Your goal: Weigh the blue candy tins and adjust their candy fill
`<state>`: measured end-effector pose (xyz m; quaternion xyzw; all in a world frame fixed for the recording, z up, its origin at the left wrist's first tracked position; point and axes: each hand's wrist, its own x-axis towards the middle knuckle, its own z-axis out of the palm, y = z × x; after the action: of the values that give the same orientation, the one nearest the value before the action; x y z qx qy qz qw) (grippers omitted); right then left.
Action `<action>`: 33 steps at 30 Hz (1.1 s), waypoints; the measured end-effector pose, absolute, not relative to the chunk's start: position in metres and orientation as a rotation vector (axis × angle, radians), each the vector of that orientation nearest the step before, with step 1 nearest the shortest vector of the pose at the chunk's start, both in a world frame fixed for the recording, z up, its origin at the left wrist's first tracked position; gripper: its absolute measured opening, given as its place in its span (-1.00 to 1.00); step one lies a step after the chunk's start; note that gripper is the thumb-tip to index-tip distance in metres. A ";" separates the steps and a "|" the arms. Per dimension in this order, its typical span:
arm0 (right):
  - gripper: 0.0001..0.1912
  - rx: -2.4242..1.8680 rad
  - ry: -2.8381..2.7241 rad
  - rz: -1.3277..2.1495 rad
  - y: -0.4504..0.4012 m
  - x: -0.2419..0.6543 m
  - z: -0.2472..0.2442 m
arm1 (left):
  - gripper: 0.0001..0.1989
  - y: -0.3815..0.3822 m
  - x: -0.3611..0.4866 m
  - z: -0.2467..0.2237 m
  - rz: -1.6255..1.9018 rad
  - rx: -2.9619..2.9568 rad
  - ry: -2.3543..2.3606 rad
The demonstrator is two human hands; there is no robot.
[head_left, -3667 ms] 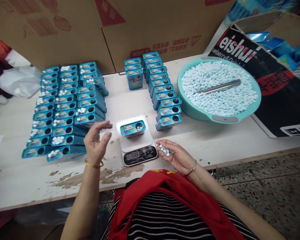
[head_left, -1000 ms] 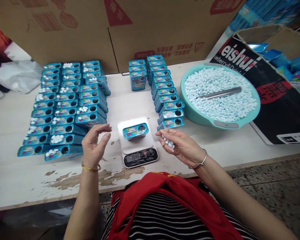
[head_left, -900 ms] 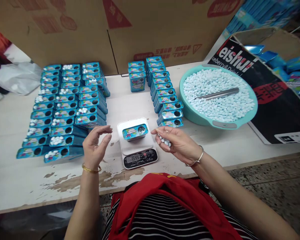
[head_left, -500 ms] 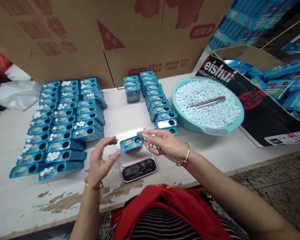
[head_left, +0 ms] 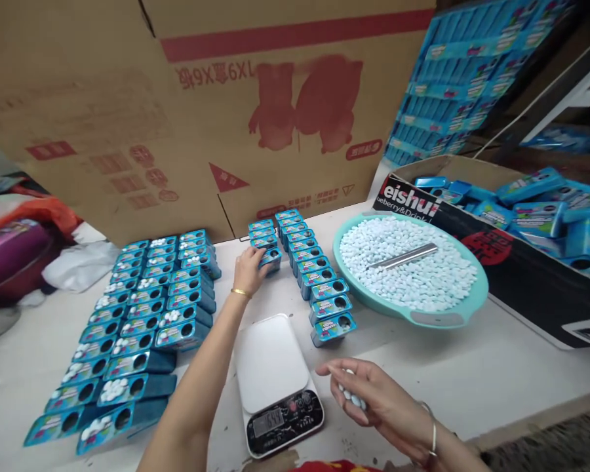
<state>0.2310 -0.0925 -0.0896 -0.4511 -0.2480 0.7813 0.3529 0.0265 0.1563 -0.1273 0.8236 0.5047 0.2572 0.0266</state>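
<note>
My left hand reaches forward, its fingers closed round a blue tin at the near end of a short row. My right hand is curled around several small white candies, to the right of the scale. The white scale has a bare platform and a lit display. A longer row of blue tins runs beside the short one. At the left stand several columns of blue tins, many with white candies on their tops. The teal basin holds white candies.
A metal scoop lies on the candies in the basin. A black-fronted carton with blue tins stands at the right. A large brown cardboard box walls off the back. A white plastic bag lies at the left.
The tin that was on the scale is gone from it. My left hand has moved forward to the short row. My right hand still holds candies. The view has shifted upward.
</note>
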 end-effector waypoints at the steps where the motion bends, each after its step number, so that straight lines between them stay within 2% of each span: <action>1: -0.52 -1.181 -0.634 2.011 -0.094 0.233 -0.090 | -0.65 0.159 0.030 -0.128 0.797 2.540 1.623; 5: -0.55 -1.255 -0.563 1.993 -0.101 0.236 -0.095 | -0.56 0.126 0.020 -0.110 0.818 2.565 1.748; 9: -0.56 -1.266 -0.524 2.068 -0.109 0.233 -0.105 | -0.67 0.047 -0.030 -0.079 0.807 2.649 1.826; 13: -0.59 -1.194 -0.532 2.124 -0.111 0.224 -0.108 | -0.68 -0.010 -0.086 -0.077 0.505 2.617 2.203; 16: -0.60 -1.139 -0.538 2.145 -0.110 0.217 -0.102 | -0.85 -0.023 -0.103 -0.088 0.276 2.668 2.232; 18: -0.60 -1.112 -0.550 2.149 -0.110 0.215 -0.098 | -0.92 -0.024 -0.099 -0.087 0.260 2.730 2.182; 23: -0.58 -1.099 -0.426 2.045 -0.117 0.224 -0.097 | -0.87 -0.034 -0.051 -0.052 0.249 2.878 1.862; 28: -0.61 -1.135 -0.152 1.965 -0.127 0.237 -0.108 | -0.85 -0.042 0.012 -0.038 -0.028 2.860 1.502; 33: -0.69 -1.127 -0.163 1.951 -0.132 0.244 -0.111 | -0.85 -0.035 0.039 -0.047 -0.282 2.843 1.415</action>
<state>0.2437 -0.1322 -0.1106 -0.4512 -0.0653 0.7809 0.4270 0.0389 -0.0353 -0.0471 0.8914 0.4439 -0.0883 -0.0232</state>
